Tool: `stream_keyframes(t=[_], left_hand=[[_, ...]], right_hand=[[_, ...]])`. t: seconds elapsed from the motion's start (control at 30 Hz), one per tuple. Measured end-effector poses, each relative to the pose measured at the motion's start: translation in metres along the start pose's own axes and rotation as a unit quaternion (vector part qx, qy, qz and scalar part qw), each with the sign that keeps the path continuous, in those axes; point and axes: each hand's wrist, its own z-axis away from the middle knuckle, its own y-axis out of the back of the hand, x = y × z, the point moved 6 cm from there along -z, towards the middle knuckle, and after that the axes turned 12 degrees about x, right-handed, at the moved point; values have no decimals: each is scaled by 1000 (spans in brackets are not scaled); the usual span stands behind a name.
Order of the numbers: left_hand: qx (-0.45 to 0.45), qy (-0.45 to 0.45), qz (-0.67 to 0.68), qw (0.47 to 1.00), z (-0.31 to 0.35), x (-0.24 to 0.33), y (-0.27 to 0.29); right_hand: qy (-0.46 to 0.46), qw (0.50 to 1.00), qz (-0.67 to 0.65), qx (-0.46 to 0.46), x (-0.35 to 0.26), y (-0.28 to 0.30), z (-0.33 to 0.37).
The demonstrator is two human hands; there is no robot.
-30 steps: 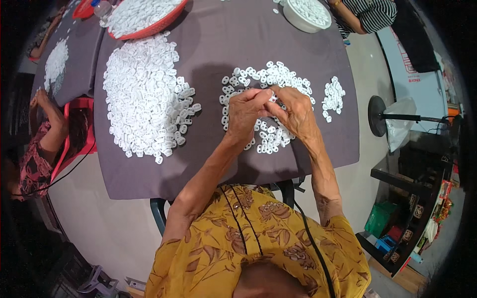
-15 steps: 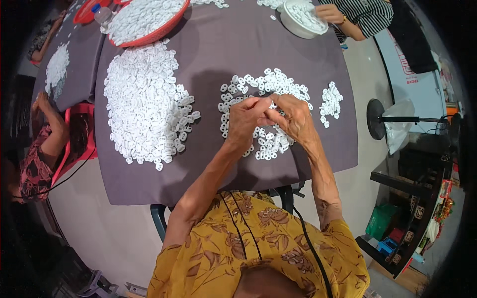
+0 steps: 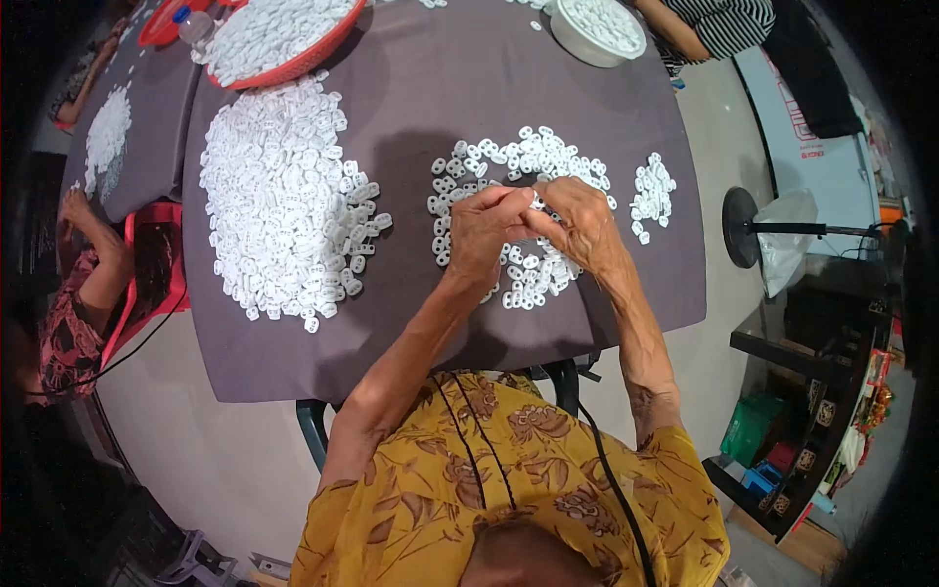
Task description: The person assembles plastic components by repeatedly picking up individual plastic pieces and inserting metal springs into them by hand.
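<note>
My left hand and my right hand meet over a loose spread of small white oval plastic pieces with holes. Both are closed in a pinch, fingertips together. A small white plastic piece shows between the fingertips; the fingers cover most of it. Which parts of it each hand grips is hard to see. More of the same pieces lie around and beneath the hands on the dark tablecloth.
A large heap of white pieces lies to the left, a small pile to the right. At the back stand a full red basket and a white bowl. Other people's arms reach in at the far right and left.
My hands stay together in nearly the same place, fingers shifting slightly around the piece. At the far right, another person's hand has drawn back from the white bowl.
</note>
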Motion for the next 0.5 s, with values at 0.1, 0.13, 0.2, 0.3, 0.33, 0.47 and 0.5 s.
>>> stream_keyframes(t=[0.1, 0.13, 0.2, 0.3, 0.33, 0.47, 0.5], left_hand=[[3, 17, 11, 1000, 0, 0, -2], [3, 17, 11, 1000, -1, -1, -1], [-11, 40, 38, 998, -2, -4, -2], [-10, 46, 39, 998, -1, -1, -3], [-10, 46, 39, 998, -1, -2, -3], [-15, 20, -2, 1000, -3, -3, 0], [-20, 18, -1, 1000, -3, -3, 0]], right_hand=[[5, 1000, -5, 7, 2, 0, 1], [1, 1000, -3, 5, 2, 0, 1], [-3, 1000, -4, 8, 0, 1, 0], [-10, 1000, 5, -4, 0, 3, -1], [-12, 1000, 16, -18, 1, 3, -1], [-1, 1000, 17, -21, 0, 3, 0], [-2, 1000, 15, -24, 0, 2, 0]])
